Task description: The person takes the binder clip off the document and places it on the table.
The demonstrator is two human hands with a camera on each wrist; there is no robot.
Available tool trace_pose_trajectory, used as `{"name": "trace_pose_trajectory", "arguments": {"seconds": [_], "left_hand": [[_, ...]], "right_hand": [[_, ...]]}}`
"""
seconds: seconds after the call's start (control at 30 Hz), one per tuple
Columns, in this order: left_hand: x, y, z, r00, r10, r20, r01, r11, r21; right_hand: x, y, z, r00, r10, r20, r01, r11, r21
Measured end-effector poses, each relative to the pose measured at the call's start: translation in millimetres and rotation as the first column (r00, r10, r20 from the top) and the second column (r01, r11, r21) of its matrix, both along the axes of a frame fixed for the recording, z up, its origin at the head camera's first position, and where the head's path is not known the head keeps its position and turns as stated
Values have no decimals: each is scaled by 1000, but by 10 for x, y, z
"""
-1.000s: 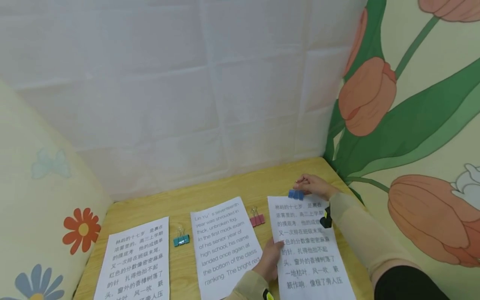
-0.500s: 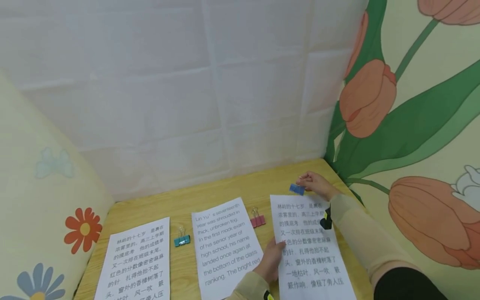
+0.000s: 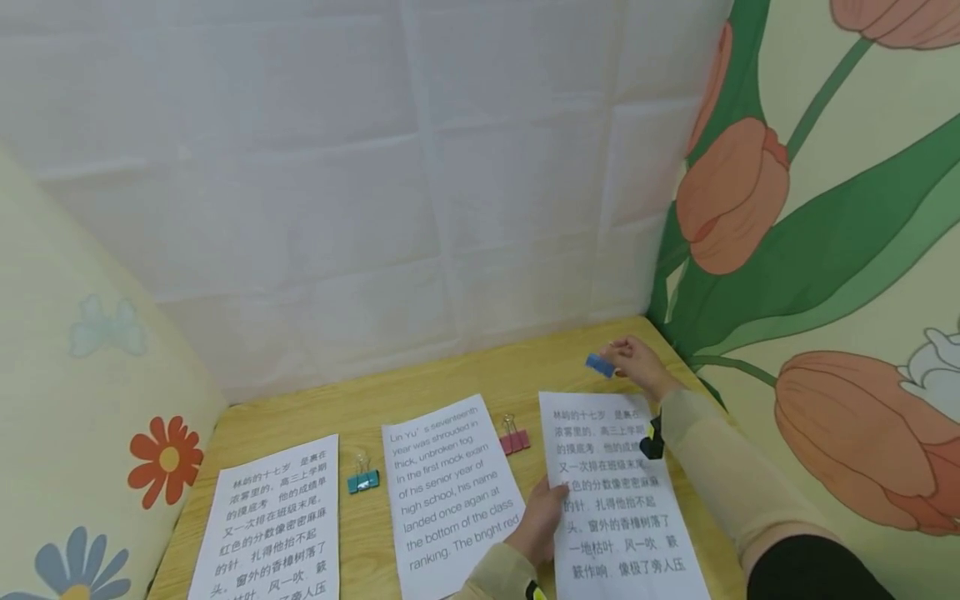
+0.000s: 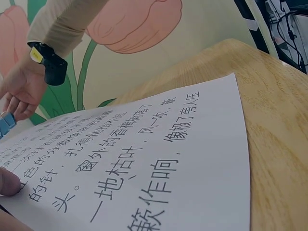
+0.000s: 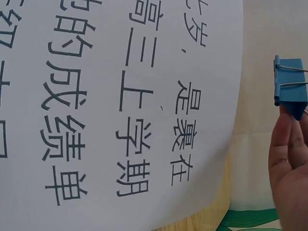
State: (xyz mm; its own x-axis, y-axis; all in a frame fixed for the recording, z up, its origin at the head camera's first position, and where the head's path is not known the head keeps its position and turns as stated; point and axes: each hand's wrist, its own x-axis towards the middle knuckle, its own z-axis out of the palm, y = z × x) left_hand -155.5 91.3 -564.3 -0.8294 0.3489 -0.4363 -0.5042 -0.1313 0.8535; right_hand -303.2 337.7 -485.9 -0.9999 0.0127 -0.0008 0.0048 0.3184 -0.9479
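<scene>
A blue binder clip (image 3: 600,365) is pinched in my right hand (image 3: 636,363), just beyond the top edge of the right-hand printed sheet (image 3: 611,500). In the right wrist view the blue clip (image 5: 291,82) stands apart from the paper, its wire handles lying over its body, the fingers (image 5: 288,144) at one end. My left hand (image 3: 542,521) grips the left edge of that sheet, thumb on top. The left wrist view shows the thumb (image 4: 8,183) on the sheet (image 4: 202,144); the other left fingers are mostly hidden under the paper.
A pink binder clip (image 3: 514,440) lies between the right sheet and a middle sheet with English text (image 3: 450,500). Left of that are a teal binder clip (image 3: 363,481) and another printed sheet (image 3: 270,517). All lie on a wooden table (image 3: 360,550) backed by a white sheet wall.
My right hand has lifted the blue binder clip away from the sheet's top edge, back and slightly right, and the clip has tilted. The left hand stays on the sheet's edge.
</scene>
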Motion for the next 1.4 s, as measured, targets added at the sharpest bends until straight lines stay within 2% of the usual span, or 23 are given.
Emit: {"name": "trace_pose_trajectory", "arguments": {"seconds": [0.3, 0.47, 0.73, 1.0, 1.2, 1.4], "left_hand": [[-18, -9, -36, 1000, 15, 4, -15, 999, -30], [-21, -25, -65, 1000, 20, 11, -20, 999, -29], [-17, -48, -29, 999, 23, 42, -22, 1000, -12], [6, -59, -11, 999, 23, 35, -24, 999, 31], [-13, -75, -8, 999, 18, 27, -20, 998, 58], [-48, -73, -47, 1000, 17, 13, -18, 999, 49]], "right_hand": [[7, 27, 25, 998, -58, -12, 58, 998, 39], [22, 63, -1, 997, -75, 10, 75, 997, 30], [10, 124, -87, 994, -107, 10, 107, 994, -20], [125, 118, -81, 989, -145, 28, 146, 987, -63], [193, 159, -74, 980, -201, 9, 201, 972, -120], [255, 219, -106, 965, -257, 55, 262, 953, -154]]}}
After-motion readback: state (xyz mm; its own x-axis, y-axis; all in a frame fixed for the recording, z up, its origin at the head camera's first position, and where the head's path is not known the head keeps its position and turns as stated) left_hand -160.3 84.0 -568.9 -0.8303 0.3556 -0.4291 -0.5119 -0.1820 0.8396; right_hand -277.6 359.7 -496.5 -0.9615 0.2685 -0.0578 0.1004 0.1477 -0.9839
